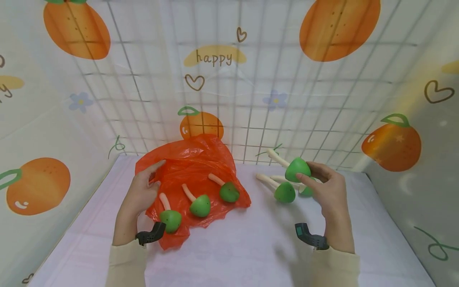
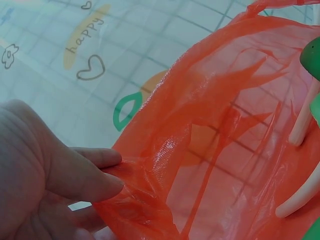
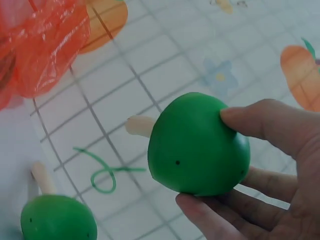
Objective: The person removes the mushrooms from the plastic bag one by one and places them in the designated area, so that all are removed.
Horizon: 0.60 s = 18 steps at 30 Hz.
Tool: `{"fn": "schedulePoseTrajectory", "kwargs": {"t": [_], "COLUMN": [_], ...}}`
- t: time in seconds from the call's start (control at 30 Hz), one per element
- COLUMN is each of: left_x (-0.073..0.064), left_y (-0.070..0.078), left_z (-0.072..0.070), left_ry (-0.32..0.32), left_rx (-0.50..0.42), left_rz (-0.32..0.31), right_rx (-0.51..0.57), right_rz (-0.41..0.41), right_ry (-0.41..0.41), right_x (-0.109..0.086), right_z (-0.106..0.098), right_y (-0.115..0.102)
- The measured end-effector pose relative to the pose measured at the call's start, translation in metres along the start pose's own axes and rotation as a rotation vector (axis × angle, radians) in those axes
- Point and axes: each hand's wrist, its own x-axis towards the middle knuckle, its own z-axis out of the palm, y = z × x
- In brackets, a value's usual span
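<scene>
My right hand (image 1: 328,189) holds a green-capped toy mushroom (image 1: 298,170) by its cap, with the thumb on one side and the fingers on the other. Its pale stem points up and to the left in the head view. Two more toy mushrooms lie below it, a nearer one (image 1: 285,192) and one partly hidden (image 1: 306,190). On the left, my left hand (image 2: 45,170) pinches the edge of a red plastic bag (image 2: 150,170) between thumb and fingers. Three toy mushrooms, among them the middle one (image 1: 200,205), lie on the red plastic, stems pointing away from me.
A pale cloth covers the table (image 1: 244,255). Behind it stands a wire grid (image 1: 247,119) under a thin printed sheet with oranges, hearts and the word happy. Printed sheets also hang at the left (image 1: 39,119) and right (image 1: 423,191).
</scene>
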Motion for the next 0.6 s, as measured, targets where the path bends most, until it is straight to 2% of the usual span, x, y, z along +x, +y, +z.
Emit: {"fn": "schedulePoseTrajectory", "kwargs": {"t": [0.37, 0.6], "left_x": [0.000, 0.001], "left_y": [0.001, 0.000], "left_z": [0.000, 0.000], "left_ry": [0.002, 0.002], "left_rx": [0.012, 0.004], "left_rz": [-0.001, 0.006], "right_rx": [0.050, -0.006], "right_rz": [0.073, 0.138], "right_ry": [-0.003, -0.002], "right_x": [0.007, 0.009], "right_z": [-0.018, -0.022], "right_y": [0.028, 0.038]}}
